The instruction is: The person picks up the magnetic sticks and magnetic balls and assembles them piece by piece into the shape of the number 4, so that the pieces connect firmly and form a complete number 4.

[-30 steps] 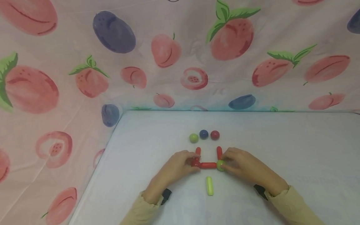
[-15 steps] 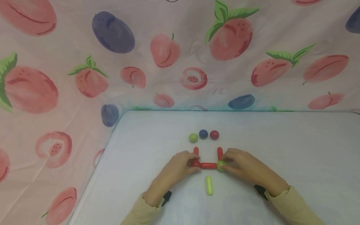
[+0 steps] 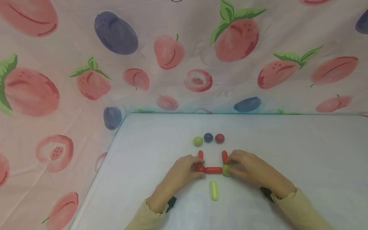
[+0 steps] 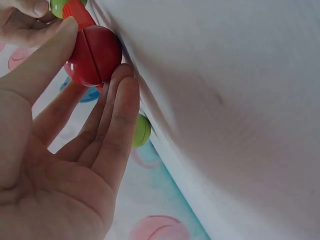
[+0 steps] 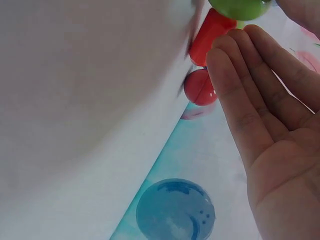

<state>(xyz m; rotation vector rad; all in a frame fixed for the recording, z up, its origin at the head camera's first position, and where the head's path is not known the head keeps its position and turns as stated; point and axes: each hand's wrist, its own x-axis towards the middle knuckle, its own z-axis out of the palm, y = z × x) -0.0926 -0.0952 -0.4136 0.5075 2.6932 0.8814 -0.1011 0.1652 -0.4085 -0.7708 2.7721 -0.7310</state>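
My left hand (image 3: 182,169) pinches a red ball (image 4: 95,56) between thumb and fingers at the left corner of a U-shaped piece. A red rod (image 3: 214,170) joins that ball to a green ball (image 3: 226,170), which my right hand (image 3: 249,166) grips between thumb and fingers. From the red ball a second red rod (image 3: 200,154) points away from me. Another red rod (image 3: 224,156) points the same way from the green ball, also showing in the right wrist view. Fingers partly cover both balls.
A loose yellow-green rod (image 3: 214,190) lies on the white table (image 3: 287,137) on the near side of the piece. Beyond it sit a green ball (image 3: 198,141), a blue ball (image 3: 208,137) and a red ball (image 3: 219,138). Fruit-printed cloth (image 3: 169,80) rises behind the table.
The rod at the red ball has swung slightly left, now nearly parallel to the right one. Both hands keep their hold, almost in place.
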